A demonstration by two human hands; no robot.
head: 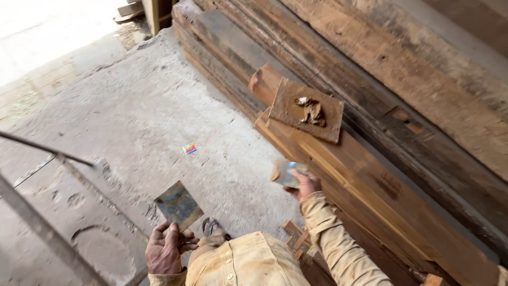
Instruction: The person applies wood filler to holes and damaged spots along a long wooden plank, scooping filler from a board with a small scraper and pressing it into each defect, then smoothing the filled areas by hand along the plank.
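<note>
Scrapers in both hands beside stacked timber [370, 175].
Left hand [165, 249] grips a metal blade [179, 205]; right hand [304, 185] clasps a blurred scraper [286, 172], which might slip or nick fingers.

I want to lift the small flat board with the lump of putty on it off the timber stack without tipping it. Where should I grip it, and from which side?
Probably by the near lower edge of the flat board, coming from the floor side. That edge overhangs the stacked planks slightly, so fingers can slip under. The putty lump sits near the middle, so keep it level.
</note>
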